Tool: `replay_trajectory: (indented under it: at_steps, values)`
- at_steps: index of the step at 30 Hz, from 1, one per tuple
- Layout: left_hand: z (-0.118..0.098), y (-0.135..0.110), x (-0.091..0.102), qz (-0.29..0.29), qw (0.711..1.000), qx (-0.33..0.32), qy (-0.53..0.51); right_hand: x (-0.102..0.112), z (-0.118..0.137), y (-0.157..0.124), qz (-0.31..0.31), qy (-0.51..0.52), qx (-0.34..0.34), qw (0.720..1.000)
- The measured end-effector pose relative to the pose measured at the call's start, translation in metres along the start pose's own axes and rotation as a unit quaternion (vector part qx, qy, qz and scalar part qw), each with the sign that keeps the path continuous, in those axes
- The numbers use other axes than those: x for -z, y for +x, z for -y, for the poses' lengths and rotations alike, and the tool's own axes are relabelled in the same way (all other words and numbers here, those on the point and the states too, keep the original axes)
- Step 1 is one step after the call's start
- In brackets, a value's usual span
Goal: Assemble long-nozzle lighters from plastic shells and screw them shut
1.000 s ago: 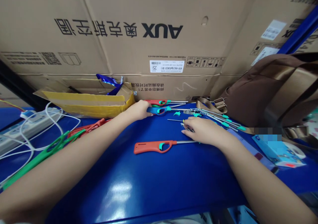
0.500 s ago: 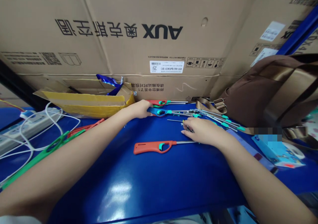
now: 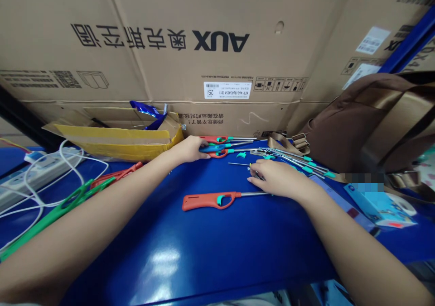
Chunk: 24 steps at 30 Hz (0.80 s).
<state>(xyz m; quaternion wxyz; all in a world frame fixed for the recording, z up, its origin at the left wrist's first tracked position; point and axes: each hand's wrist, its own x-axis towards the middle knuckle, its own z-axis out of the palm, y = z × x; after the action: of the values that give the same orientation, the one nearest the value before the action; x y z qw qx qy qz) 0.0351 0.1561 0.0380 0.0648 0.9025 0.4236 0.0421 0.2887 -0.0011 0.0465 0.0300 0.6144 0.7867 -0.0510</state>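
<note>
"Blue table (image 3: 238,247). Where's the blue lighter (image 3: 215,147)?"

"Far part, abt the mid. Call it the clock's middle. The left hand (image 3: 193,149) is at 9, right by it."

"Got it tight?"

"Fingers bend at the back ends of the blue lighter & the mid orange lighter (image 3: 213,155), which is just beside it at 6. Can't tell which one's held, if any."

"And the right hand (image 3: 277,177)?"

"At 4. Its grip is small, curled on the end of a thin metal rod (image 3: 238,164) that pokes out to 9. Shiny bits in the palm too, mostly hidden."

"More lighters?"

"Back orange lighter (image 3: 210,139) at 12, nr the big cardboard (image 3: 163,79). Front orange lighter (image 3: 204,201) lies flat at 6, its metal end pointing to 3."

"What's at 3?"

"Messy pile of metal tubes (image 3: 307,162) w/ teal bits, nr the brown bag (image 3: 333,111). Light-blue box (image 3: 365,204) at 4."

"Other side?"

"Box w/ yellow tape (image 3: 129,151) at 9, green lighter (image 3: 37,230) at 8, white power strip (image 3: 41,172) btwn 8 & 9."
</note>
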Motion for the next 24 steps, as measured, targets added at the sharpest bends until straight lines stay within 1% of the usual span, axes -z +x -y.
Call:
replay_trajectory:
  at_steps: [3,10,15,19,21,24]
  values:
    - [0.000,0.001,0.000,-0.015,1.000,-0.011,0.004,-0.001,0.000,0.001,-0.001,0.001,0.000,1.000]
    - [-0.004,0.001,-0.006,-0.073,0.996,0.001,0.044,-0.002,-0.003,0.001,0.000,0.018,0.000,1.000]
    - [-0.013,-0.002,-0.011,-0.099,0.993,-0.020,0.067,0.012,-0.011,-0.004,0.015,0.050,0.010,0.999]
    - [-0.018,0.000,-0.014,-0.091,0.992,-0.029,0.078,0.022,-0.015,-0.013,0.054,0.094,0.040,0.993]
    - [-0.019,0.002,-0.016,-0.088,0.992,-0.030,0.083,0.022,-0.018,-0.016,0.078,0.110,0.039,0.990]
    - [-0.021,0.003,-0.020,-0.092,0.991,-0.027,0.091,0.019,-0.021,-0.018,0.102,0.105,0.027,0.989]
